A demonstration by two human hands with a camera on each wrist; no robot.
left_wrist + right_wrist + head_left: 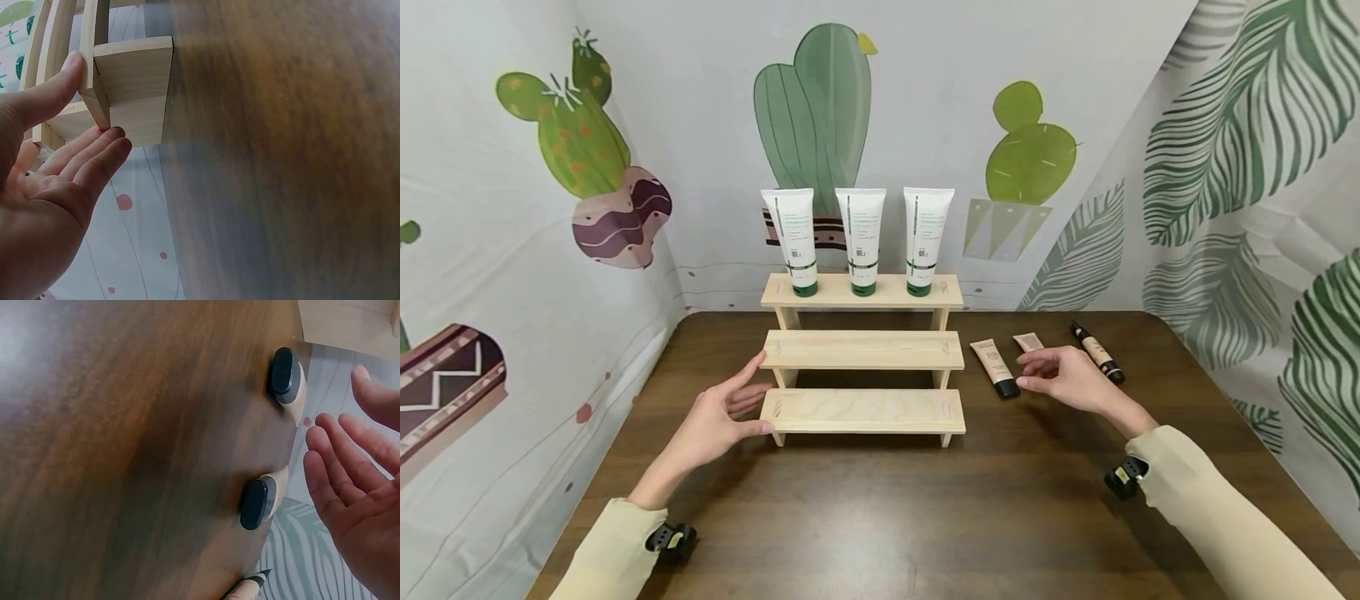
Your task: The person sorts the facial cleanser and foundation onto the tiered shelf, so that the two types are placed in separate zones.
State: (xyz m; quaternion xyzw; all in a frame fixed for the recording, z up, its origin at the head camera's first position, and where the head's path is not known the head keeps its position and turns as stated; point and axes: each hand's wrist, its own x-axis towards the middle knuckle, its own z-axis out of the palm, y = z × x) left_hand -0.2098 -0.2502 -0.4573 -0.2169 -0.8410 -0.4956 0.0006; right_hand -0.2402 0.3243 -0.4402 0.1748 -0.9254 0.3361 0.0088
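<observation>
A three-step wooden display rack [861, 408] stands on the brown table. At its left end my left hand [715, 425] touches the edges of the lower steps, thumb at the front and fingers extended. My right hand [1067, 379] hovers over the right of the table, fingers loosely bent and holding nothing. Just left of it lies a beige BB cream tube [992, 362] with a black cap. A second beige tube [1028, 342] is partly hidden behind the hand in the head view; its black cap [254, 504] shows in the right wrist view.
Three white tubes with green caps, the middle one [862, 237] included, stand on the rack's top step. Beyond my right hand lies a slim beige bottle [1096, 350] with black ends. A cloth backdrop [700, 167] with printed cacti and leaves hangs behind the table [850, 517].
</observation>
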